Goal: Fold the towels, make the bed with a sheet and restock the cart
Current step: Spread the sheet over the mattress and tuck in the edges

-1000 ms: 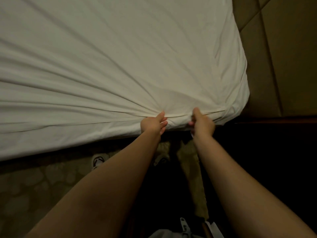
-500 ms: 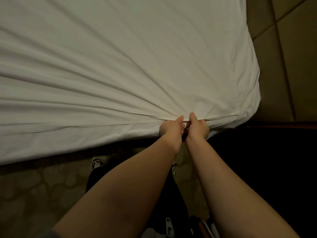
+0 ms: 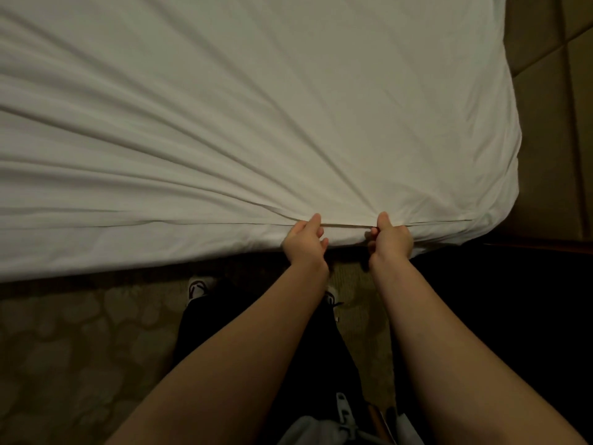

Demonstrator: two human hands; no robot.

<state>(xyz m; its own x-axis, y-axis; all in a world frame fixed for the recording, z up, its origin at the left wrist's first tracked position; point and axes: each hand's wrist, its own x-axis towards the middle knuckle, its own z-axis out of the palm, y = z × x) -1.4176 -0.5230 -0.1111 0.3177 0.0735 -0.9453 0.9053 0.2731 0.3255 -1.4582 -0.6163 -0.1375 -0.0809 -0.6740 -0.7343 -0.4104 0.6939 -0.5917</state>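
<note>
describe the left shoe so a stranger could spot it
Below the near edge of the white sheet lies patterned carpet. There, left of the left forearm, sits a white shoe with dark markings; the other shoe is mostly hidden by that arm.

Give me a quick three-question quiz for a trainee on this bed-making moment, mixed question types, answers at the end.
1. True or false: the left hand and the right hand both pinch the white sheet at the bed's near edge.
2. The sheet's creases fan out from: A) the hands B) its far edge C) its middle.
3. Fill in: the hand nearer the mattress corner is the ____ hand.
Key: 1 true; 2 A; 3 right.
</note>
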